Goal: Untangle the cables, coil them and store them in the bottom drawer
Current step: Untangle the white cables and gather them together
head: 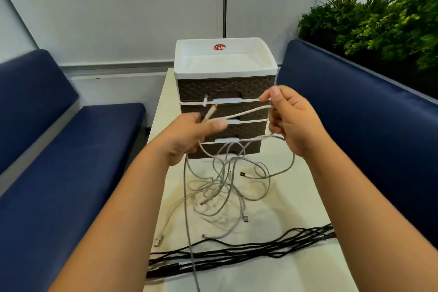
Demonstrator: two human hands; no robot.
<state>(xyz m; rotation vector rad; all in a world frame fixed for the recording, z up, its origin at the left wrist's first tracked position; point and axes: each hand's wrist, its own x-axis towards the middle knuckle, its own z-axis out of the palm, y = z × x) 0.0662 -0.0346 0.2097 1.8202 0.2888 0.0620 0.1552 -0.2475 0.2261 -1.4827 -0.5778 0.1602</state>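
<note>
The person's left hand [189,136] grips a bunch of pale white and grey charging cables [222,185], with two plug ends sticking up above its thumb. The right hand [288,121] pinches a loop of one white strand between thumb and fingers. A short stretch of that strand runs between the two hands, held up in front of the drawers, probably so that a single cable can be followed and drawn free of the rest. The remaining pale cables hang down from both hands into a loose tangle on the cream table [296,197], which lets their weight open the loops.

Nearer, a bundle of black braided cables [248,249] lies stretched across the table from left to right, apart from the pale tangle and seemingly not yet coiled.

At the far end of the table stands the brown woven-look drawer unit with a white tray top [225,92]. Its bottom drawer [231,149] appears closed, partly hidden behind cables and the left hand. How many pale cables are knotted together cannot be told.
</note>
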